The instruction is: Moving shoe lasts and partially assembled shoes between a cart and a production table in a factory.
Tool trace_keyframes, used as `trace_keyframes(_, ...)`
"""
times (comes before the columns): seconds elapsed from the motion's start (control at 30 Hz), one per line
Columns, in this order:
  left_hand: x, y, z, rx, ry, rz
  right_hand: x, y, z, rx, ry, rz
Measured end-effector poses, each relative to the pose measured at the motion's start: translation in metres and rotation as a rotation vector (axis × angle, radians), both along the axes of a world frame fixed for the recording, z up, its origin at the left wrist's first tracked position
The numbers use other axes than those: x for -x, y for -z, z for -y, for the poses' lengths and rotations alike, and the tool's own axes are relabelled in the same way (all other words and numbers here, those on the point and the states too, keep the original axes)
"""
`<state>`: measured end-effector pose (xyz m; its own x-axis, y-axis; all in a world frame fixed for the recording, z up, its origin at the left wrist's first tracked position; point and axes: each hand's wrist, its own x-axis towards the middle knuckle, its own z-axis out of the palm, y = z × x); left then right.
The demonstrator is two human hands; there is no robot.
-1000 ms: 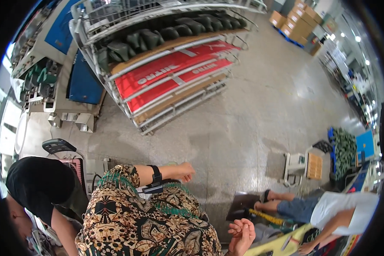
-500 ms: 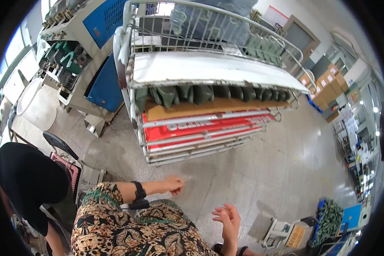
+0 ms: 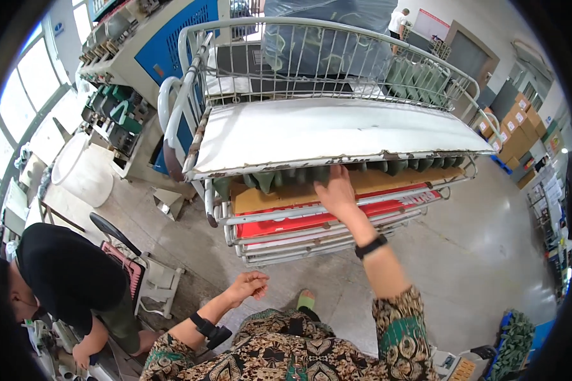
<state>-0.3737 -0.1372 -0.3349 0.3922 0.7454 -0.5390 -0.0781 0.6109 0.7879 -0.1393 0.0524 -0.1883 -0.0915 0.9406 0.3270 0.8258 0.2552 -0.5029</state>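
Right hand now at row of dark green pieces, beneath white top shelf of metal rack; work appears shifted from approach to contact. Fingertips partly hidden; cannot tell whether grasping. Left hand loosely half-open, released, over floor. Versus earlier frame: right hand no longer short of rack; foot in green slipper newly visible.

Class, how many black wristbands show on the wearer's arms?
2: the left wristband, behind the left hand, and the right wristband, behind the right hand at the rack. Sleeves may hide others.
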Motion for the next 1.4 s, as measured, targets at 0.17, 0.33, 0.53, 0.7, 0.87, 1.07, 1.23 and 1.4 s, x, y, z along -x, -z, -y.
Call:
trace_keyframes(0.17,-0.049,-0.016,-0.016,-0.05,-0.136,-0.001,0.015,0.024,-0.068,-0.025,-0.063,0.534)
trace_keyframes(0.33,-0.108,-0.037,-0.062,-0.091,-0.106,0.034,-0.002,0.05,-0.087,-0.254,-0.259,0.19)
trace_keyframes(0.53,-0.144,-0.081,-0.128,-0.182,-0.226,0.24,-0.033,0.018,-0.053,-0.135,-0.277,0.178)
trace_keyframes(0.7,-0.178,-0.107,-0.148,-0.196,-0.186,0.467,-0.091,0.005,0.005,0.312,-0.228,-0.873)
trace_keyframes(0.87,-0.182,-0.116,-0.131,0.005,-0.057,0.789,-0.112,0.03,0.08,0.559,-0.178,-1.446)
trace_keyframes(1.07,-0.17,-0.132,-0.124,-0.038,0.044,0.181,-0.109,0.031,0.107,0.418,-0.294,-1.08)
trace_keyframes(1.23,-0.154,-0.135,-0.128,-0.038,0.373,0.053,-0.144,0.027,0.097,0.101,-0.27,-0.606)
trace_keyframes(1.4,-0.157,-0.141,-0.127,-0.459,0.902,-0.139,-0.183,0.038,0.104,0.411,-0.074,-1.236)
